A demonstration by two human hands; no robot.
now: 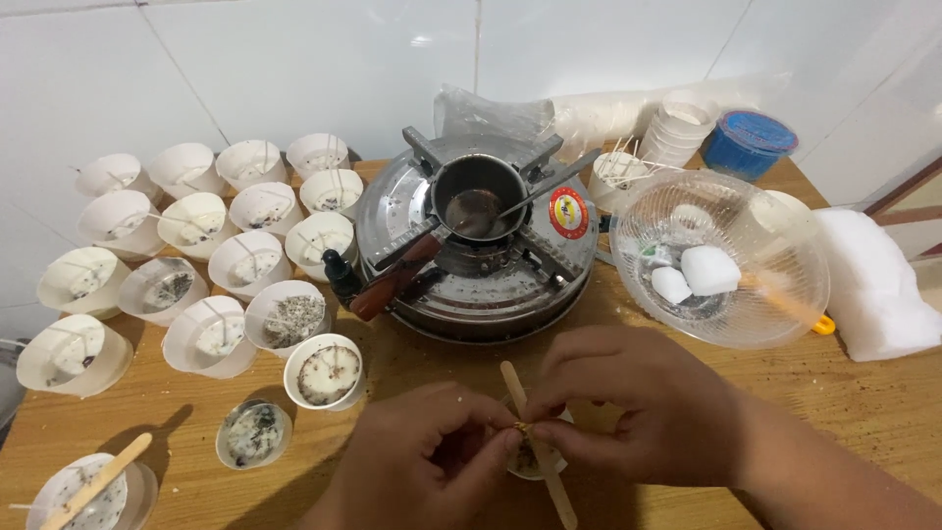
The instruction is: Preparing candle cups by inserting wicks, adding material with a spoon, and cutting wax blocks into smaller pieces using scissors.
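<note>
Hands meeting bottom centre: left hand (pixel 422 461) and right hand (pixel 628 407) both pinching tiny wick piece (pixel 521 428) against wooden stick (pixel 535 442), over small cup (pixel 530 461) being prepared. Left of frame, many white cups (pixel 250 260) sitting already filled, wicked. Upper centre, small pot (pixel 479 196) sitting on stove (pixel 476 245).

Cup (pixel 535 461) under both hands: mostly covered, contents unreadable. Stick (pixel 538 447) between the fingertips: lower end cut by bottom edge. Tiny item pinched at the fingertips: too small to identify. Left hand (pixel 422 466), right hand (pixel 638 407): wrists cropped.
</note>
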